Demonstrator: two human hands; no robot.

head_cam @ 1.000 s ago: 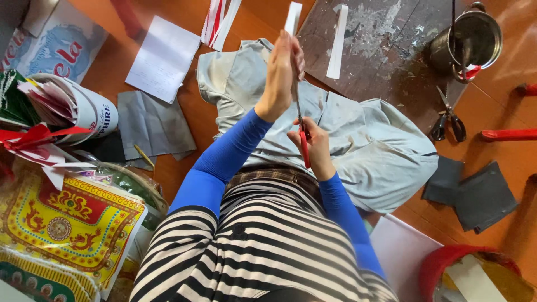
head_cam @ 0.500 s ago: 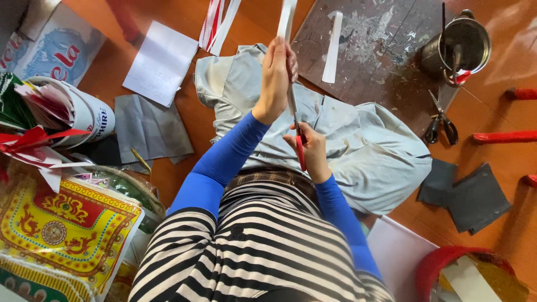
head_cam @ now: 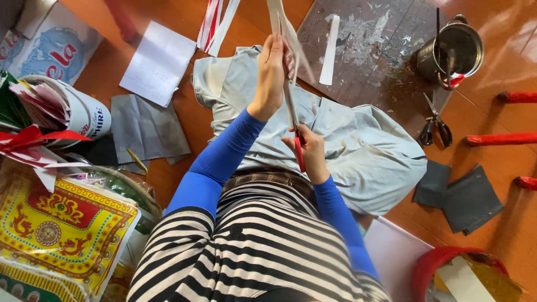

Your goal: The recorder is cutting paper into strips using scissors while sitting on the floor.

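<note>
A shiny orange-brown floor (head_cam: 235, 33) lies under everything. Just below both hands, a big pale grey cloth (head_cam: 363, 151) is spread out, soft and wrinkled. Beyond the right hand sits a dark flat board (head_cam: 380, 61), scratched and spotted with white. Far out to the left of the left hand lies a flat square packet (head_cam: 61, 223), bright yellow and red with curly patterns. Up beyond it lies a white round tub (head_cam: 72, 109) on its side, stuffed with folded papers, and a white and blue box (head_cam: 50, 39) rests in the far corner. A white sheet of paper (head_cam: 158, 62) lies flat to the left of the left hand, with a grey crinkled sheet (head_cam: 146, 130) just below it.

To the right of the right hand stands a round metal pot (head_cam: 450, 50), shiny and grey. Dark scissors (head_cam: 435, 124) lie near it.

The left hand (head_cam: 272, 72) is closed around a long pale strip of paper (head_cam: 282, 25) and lifts it up. The right hand (head_cam: 306, 150) is clenched on the red handle of a thin knife (head_cam: 293, 117), and its blade lies along the strip, between the two hands.
</note>
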